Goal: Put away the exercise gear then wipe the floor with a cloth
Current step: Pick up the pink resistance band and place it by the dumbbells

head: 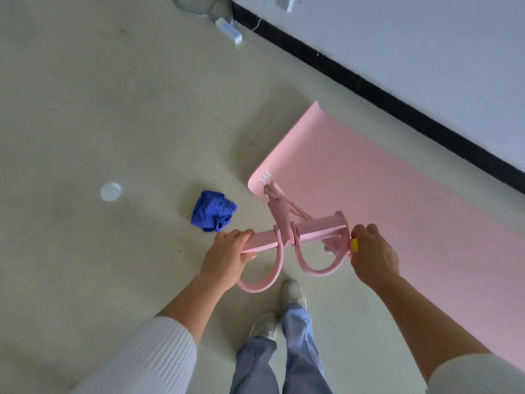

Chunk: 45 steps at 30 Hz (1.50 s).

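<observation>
You hold the pink pedal puller (309, 230) in front of you, clear of the floor (113, 109). Your left hand (227, 255) is wrapped round the left end of its bar and your right hand (372, 253) is curled at the right end, hands well apart. It looks light and the bar stiff, but the foot loops (318, 273) and stretchy tubes (299, 213) dangle and will likely swing, so the bar ends are your soundest hold. Below lies the pink mat (397, 194), probably soft, flat near the wall. The blue cloth (213, 211) sits crumpled just left of the mat's corner.
</observation>
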Each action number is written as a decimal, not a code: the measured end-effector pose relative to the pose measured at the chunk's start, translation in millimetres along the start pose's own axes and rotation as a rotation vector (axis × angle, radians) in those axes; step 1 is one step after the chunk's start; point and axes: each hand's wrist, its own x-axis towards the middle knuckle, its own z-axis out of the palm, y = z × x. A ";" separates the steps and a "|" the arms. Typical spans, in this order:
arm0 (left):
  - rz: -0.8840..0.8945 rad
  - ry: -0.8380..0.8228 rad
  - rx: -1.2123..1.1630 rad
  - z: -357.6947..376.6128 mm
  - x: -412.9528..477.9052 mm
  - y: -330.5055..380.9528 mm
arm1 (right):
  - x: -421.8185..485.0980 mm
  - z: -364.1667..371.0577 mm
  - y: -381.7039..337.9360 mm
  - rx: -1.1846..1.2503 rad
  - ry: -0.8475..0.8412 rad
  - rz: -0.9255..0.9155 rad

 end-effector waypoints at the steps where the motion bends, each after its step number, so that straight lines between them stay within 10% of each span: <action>1: 0.034 0.002 0.025 -16.9 -8.2 15.7 | -19.6 -18.5 4.6 0.030 0.030 0.032; 10: 0.355 -0.063 0.085 -58.8 -69.7 172.5 | -180.9 -111.2 113.6 0.264 0.269 0.253; 22: 0.887 -0.302 0.070 73.4 -155.2 497.8 | -412.0 -131.9 405.2 0.391 0.491 0.664; 45: 1.084 -0.663 0.045 403.3 -343.6 1016.7 | -649.1 -114.0 916.2 0.501 0.740 1.047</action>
